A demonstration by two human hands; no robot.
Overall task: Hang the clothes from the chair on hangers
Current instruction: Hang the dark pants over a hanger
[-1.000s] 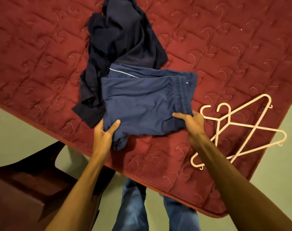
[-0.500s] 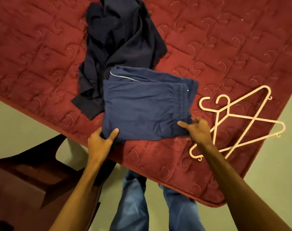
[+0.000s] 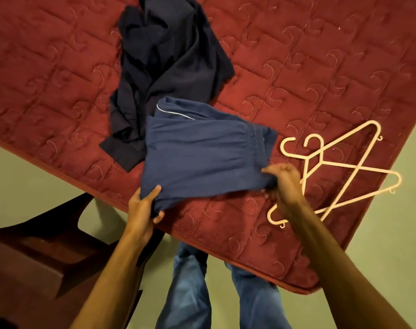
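While the folded blue shorts (image 3: 202,157) rest near the near edge of the bed (image 3: 48,67), both of their near corners are held and slightly raised. At the near left stands a dark wooden chair (image 3: 36,245). Just right of it, the left grip (image 3: 144,206) pinches the shorts' near left corner, thumb on top and fingers curled beneath. Beyond the shorts, farther onto the bed, a darker garment (image 3: 169,67) lies crumpled, partly under them. The right grip (image 3: 284,186) is clenched on the near right corner, just below the elastic waistband. Just right of that grip, two pale plastic hangers (image 3: 349,167) lie crossed on the bed, untouched.

The step looks like opening out the shorts. It would go best by lifting both corners evenly, letting the folds drop open clear of the darker garment, then finding the waistband before reaching for a hanger.

The bed is covered in red quilted fabric with swirl stitching. Around it runs a plain greenish floor (image 3: 24,174).
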